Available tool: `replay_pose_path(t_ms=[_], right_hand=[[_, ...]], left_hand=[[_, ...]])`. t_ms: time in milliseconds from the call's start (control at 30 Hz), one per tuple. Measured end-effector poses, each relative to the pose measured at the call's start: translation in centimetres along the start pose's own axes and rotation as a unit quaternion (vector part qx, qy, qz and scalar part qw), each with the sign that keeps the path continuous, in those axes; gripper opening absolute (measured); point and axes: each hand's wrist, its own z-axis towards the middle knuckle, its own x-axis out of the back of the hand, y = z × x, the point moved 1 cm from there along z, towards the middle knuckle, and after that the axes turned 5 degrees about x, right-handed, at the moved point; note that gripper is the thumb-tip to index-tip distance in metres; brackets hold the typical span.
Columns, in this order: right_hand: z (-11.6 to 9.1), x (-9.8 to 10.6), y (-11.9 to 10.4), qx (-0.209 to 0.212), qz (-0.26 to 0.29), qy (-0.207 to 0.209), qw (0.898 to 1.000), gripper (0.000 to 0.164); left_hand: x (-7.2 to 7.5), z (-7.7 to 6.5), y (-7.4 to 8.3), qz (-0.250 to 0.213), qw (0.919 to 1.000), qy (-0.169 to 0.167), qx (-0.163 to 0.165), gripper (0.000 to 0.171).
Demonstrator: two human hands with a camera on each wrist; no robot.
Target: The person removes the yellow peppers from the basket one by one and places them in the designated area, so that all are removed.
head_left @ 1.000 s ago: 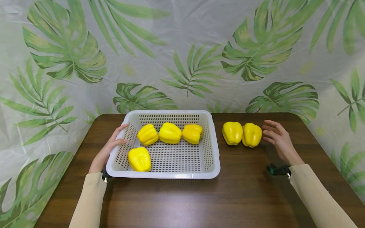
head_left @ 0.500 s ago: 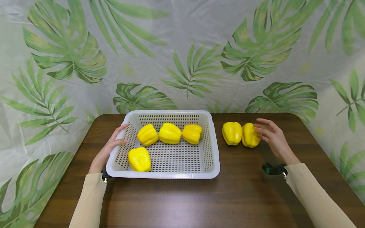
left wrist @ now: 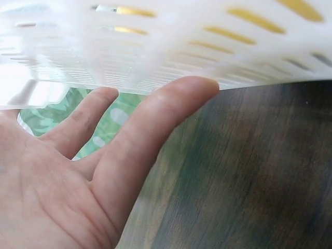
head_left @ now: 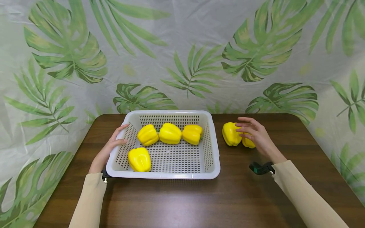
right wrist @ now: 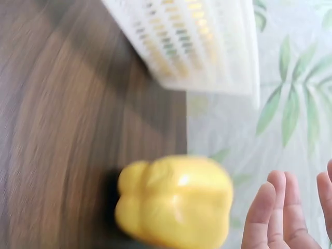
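Head: the left hand (head_left: 108,148), fingers spread, rests against a white perforated basket (head_left: 162,175) holding four yellow bell peppers (head_left: 170,133); the right hand (head_left: 260,136), fingers apart, is at two more peppers (head_left: 231,134) on the bench (head_left: 182,202). Left wrist: the thumb (left wrist: 174,101) touches the basket. Right wrist: one pepper (right wrist: 176,202) lies near the fingers (right wrist: 259,212).

Your right hand (head_left: 260,138) hides much of the rightmost pepper (head_left: 248,143); your right wrist view blurs and crops the basket (right wrist: 228,62).
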Motion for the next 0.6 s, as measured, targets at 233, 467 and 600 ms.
replay_pose_path(t_ms=[233, 467, 600], right_hand=[[1.3, -2.8, -1.3, -0.011, -0.015, -0.025, 1.0, 0.032], [2.5, -5.4, -2.2, -0.004, -0.014, -0.057, 0.998, 0.035], [3.2, -6.8, -2.7, -0.007, -0.016, -0.07, 0.997, 0.039]], left_hand=[[0.1, -0.2, 0.0, 0.014, 0.9995, 0.015, 0.026, 0.063], [0.1, -0.3, -0.1, 0.012, 0.9996, 0.012, 0.023, 0.063], [0.0, -0.2, -0.1, 0.005, 0.9995, 0.01, 0.028, 0.063]])
